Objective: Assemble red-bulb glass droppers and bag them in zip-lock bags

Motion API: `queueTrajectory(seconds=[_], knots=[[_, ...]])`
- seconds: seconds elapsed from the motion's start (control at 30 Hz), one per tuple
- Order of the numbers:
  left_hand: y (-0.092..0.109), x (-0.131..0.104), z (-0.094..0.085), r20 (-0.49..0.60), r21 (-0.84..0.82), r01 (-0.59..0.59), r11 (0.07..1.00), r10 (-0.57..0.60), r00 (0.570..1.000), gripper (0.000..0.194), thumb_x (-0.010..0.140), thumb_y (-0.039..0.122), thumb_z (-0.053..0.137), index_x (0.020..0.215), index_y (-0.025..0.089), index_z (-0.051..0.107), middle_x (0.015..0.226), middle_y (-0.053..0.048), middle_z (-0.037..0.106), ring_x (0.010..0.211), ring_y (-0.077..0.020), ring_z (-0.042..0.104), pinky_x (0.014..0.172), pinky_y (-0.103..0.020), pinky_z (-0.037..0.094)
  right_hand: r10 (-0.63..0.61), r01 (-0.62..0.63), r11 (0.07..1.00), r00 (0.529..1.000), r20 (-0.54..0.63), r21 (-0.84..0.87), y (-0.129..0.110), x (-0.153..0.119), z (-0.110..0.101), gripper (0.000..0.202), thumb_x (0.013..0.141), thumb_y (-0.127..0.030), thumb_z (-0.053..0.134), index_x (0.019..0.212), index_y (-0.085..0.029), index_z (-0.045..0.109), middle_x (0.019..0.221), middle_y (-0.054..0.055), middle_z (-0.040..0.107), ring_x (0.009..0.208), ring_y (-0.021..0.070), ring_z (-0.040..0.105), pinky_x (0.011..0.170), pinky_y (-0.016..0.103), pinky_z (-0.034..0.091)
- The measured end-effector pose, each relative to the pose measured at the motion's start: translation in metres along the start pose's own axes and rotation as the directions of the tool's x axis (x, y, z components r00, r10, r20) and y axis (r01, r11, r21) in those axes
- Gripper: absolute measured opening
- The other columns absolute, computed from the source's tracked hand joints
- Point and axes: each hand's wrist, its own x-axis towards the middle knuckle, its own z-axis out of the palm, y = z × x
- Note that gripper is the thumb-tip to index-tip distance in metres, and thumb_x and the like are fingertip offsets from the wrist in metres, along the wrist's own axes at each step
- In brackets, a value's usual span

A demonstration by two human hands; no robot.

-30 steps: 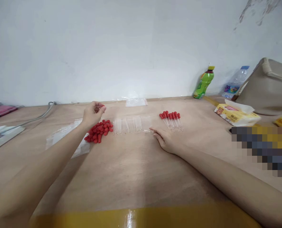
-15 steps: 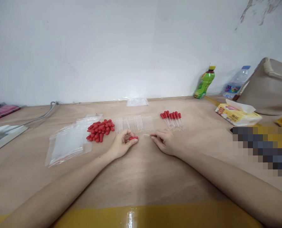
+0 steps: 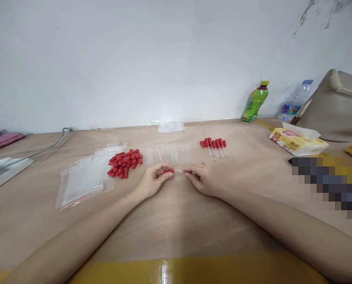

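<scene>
My left hand (image 3: 152,180) is closed on a red rubber bulb (image 3: 168,171), pinched between thumb and fingers. A thin clear glass tube (image 3: 178,171) meets the bulb's open end, its other end in the closed fingers of my right hand (image 3: 202,178). Behind my hands lies a row of loose clear tubes (image 3: 167,153). Left of that row is a pile of red bulbs (image 3: 124,163). Several tubes with red bulbs on their ends (image 3: 216,149) lie side by side, behind and to the right of my right hand.
Clear zip bags (image 3: 85,177) lie left of the bulb pile, with a cable (image 3: 50,146) beyond. At the right stand a green bottle (image 3: 255,101), a clear bottle (image 3: 296,100), a tissue pack (image 3: 298,142) and a grey-beige bag (image 3: 332,108). Another small bag (image 3: 171,127) lies by the wall.
My right hand has moved left with the glass tube, closing the gap to the bulb. Tube and bulb now meet. My left hand has barely moved.
</scene>
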Motion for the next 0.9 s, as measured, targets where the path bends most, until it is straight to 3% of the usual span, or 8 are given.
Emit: queueTrajectory(seconds=[0.17, 0.37, 0.57, 0.77, 0.9], knots=[[0.0028, -0.0007, 0.0009, 0.028, 0.04, -0.01, 0.999, 0.009, 1.0, 0.024, 0.075, 0.033, 0.06, 0.09, 0.014, 0.061, 0.084, -0.006, 0.067, 0.077, -0.0164, 0.062, 0.071, -0.028, 0.049, -0.023, 0.023, 0.999, 1.0, -0.001, 0.029, 0.0013, -0.0007, 0.0024, 0.017, 0.084, -0.019, 0.047, 0.093, -0.019, 0.061, 0.084, 0.002, 0.067, 0.066, 0.011, 0.057, 0.069, 0.028, 0.032], [0.0018, -0.0025, 0.0002, 0.066, 0.104, -0.045, 0.994, 0.039, 0.997, 0.022, 0.077, 0.031, 0.057, 0.086, 0.012, 0.064, 0.065, -0.002, 0.061, 0.058, -0.0107, 0.055, 0.058, -0.023, 0.046, -0.027, 0.022, 0.997, 0.998, 0.059, 0.071, 0.0064, -0.0001, 0.0033, 0.018, 0.084, -0.021, 0.049, 0.092, -0.021, 0.065, 0.078, 0.001, 0.068, 0.065, 0.0117, 0.058, 0.069, 0.029, 0.031], [0.0033, -0.0048, -0.0015, 0.13, 0.17, -0.061, 0.984, 0.039, 0.991, 0.021, 0.078, 0.031, 0.056, 0.086, 0.015, 0.066, 0.073, -0.003, 0.064, 0.058, -0.011, 0.055, 0.057, -0.023, 0.046, -0.033, 0.036, 0.999, 0.986, 0.162, -0.018, 0.0042, 0.0041, -0.004, 0.019, 0.084, -0.019, 0.049, 0.091, -0.022, 0.066, 0.078, 0.0, 0.067, 0.064, 0.0116, 0.058, 0.066, 0.029, 0.031], [0.0078, -0.0049, -0.0015, 0.102, 0.31, -0.092, 0.946, 0.063, 0.993, 0.021, 0.077, 0.033, 0.057, 0.086, 0.017, 0.068, 0.078, -0.004, 0.067, 0.065, -0.0143, 0.058, 0.06, -0.024, 0.046, -0.053, 0.059, 0.997, 0.994, 0.1, -0.056, 0.0035, 0.0001, 0.002, 0.021, 0.085, -0.02, 0.045, 0.094, -0.021, 0.064, 0.081, 0.003, 0.064, 0.073, 0.0142, 0.057, 0.065, 0.026, 0.039], [0.0072, -0.0046, -0.0002, 0.043, 0.259, -0.054, 0.964, 0.045, 0.998, 0.021, 0.076, 0.033, 0.06, 0.085, 0.016, 0.067, 0.075, -0.003, 0.067, 0.06, -0.013, 0.057, 0.057, -0.024, 0.046, -0.055, 0.055, 0.998, 0.997, 0.052, 0.009, 0.0033, -0.0005, 0.0004, 0.02, 0.086, -0.02, 0.043, 0.097, -0.017, 0.059, 0.084, 0.006, 0.06, 0.075, 0.0135, 0.055, 0.066, 0.024, 0.043]])
